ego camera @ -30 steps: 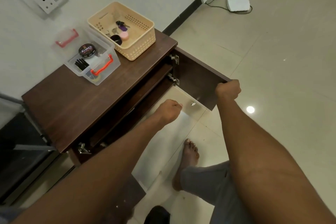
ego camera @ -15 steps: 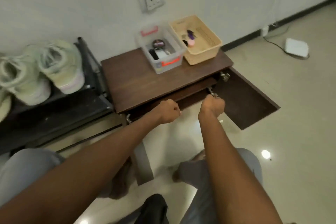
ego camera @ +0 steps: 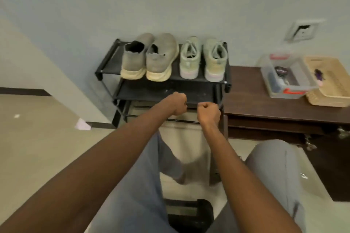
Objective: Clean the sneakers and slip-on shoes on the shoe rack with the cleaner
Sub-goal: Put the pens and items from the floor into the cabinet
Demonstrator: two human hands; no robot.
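A: Both fists sit in front of the shoe rack (ego camera: 200,81). The left hand (ego camera: 177,105) has its fingers curled tight together, and so does the right hand (ego camera: 208,112). Neither holds anything I can make out, though the knuckles hide the palms, so I say that with some caution.

B: Where are the shoes from those fingers?

A: Straight beyond them, on the rack's top shelf. The 2 slip-on shoes (ego camera: 149,58) stand beyond and to the left of the left knuckles; the 2 sneakers (ego camera: 203,58) stand beyond the right knuckles, heels toward the person. All well apart from both hands.

B: And the cleaner?

A: Probably in the clear bin (ego camera: 284,79), far off to the right of the right fingers, on the brown cabinet (ego camera: 246,98) beside the tan basket (ego camera: 329,81). A round tin (ego camera: 280,71) lies inside; the label is too blurred to read.

B: So the step in hand?

A: I judge it as fetching supplies first. Uncurl the right fingers, reach right for the bin, and bring it just beside the rack before lifting any shoe.
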